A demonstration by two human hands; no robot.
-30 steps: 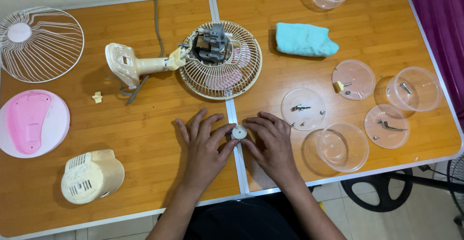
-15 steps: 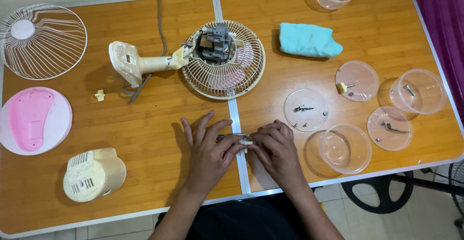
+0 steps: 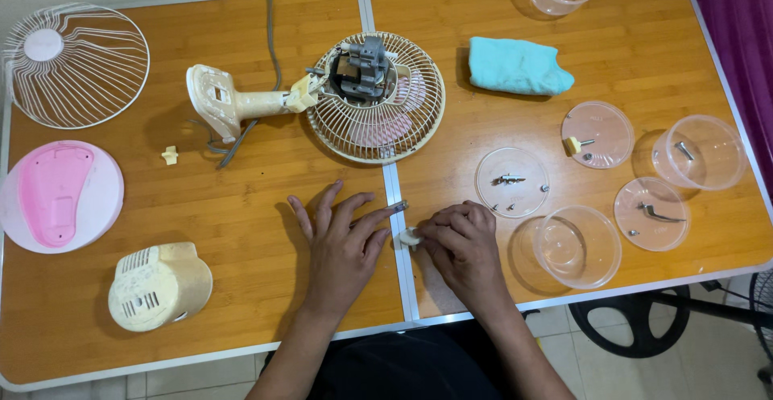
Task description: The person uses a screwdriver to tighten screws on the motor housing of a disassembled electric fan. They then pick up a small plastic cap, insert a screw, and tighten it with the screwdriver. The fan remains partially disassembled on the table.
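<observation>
Your right hand is curled, fingertips pinching a small cream-white part on the table seam, straight below the fan's rear guard. Your left hand lies flat, fingers spread, holding nothing; its index tip nears the part from the left. Clear dish with screws sits just right.
</observation>
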